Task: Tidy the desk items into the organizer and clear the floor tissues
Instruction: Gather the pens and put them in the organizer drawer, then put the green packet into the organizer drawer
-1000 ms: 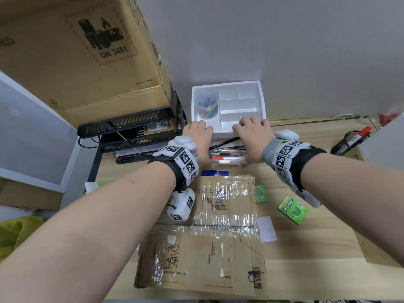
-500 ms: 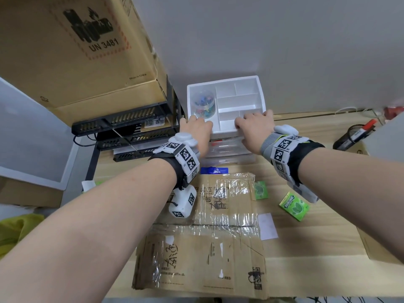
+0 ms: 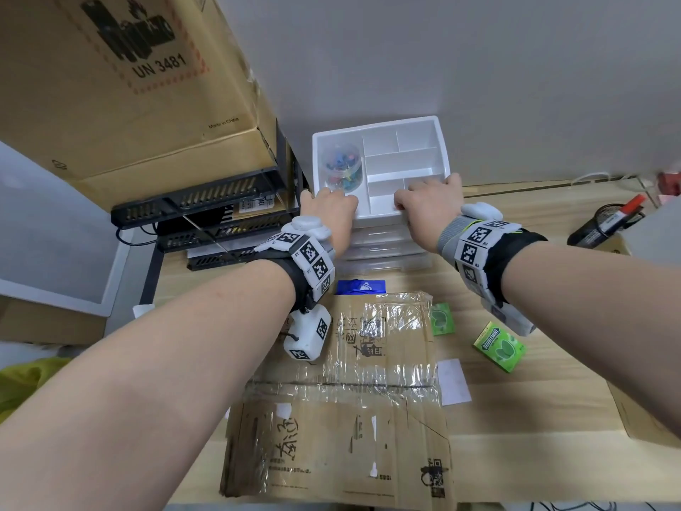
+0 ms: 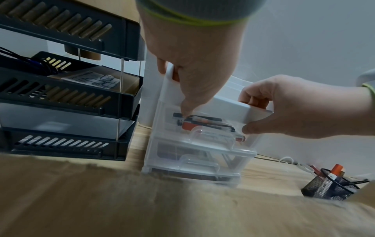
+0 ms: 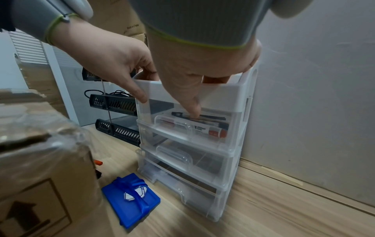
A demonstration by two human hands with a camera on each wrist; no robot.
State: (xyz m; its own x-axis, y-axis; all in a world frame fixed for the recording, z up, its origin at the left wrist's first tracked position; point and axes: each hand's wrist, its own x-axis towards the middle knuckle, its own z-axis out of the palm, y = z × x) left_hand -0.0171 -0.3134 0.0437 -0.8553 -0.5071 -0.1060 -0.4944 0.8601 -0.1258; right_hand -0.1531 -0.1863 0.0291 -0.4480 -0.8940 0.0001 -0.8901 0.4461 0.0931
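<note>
Organizer (image 3: pixel 379 171): white drawer unit at the back of the desk, against the wall beside the black trays (image 3: pixel 199 215).
Change: a second ago the top drawer (image 5: pixel 190 128) stood pulled out with the pens (image 4: pixel 202 123) showing; now I have pushed it flush.
My left hand (image 3: pixel 331 212): fingers hooked over the organizer's front rim, thumb on the drawer face.
My right hand (image 3: pixel 427 204): same clasp on the rim, thumb pressing the drawer.
Meaning: pens look stowed; gum packs (image 3: pixel 499 346) and blue card holder (image 5: pixel 131 197) still lie out, floor tissues unseen.
</note>
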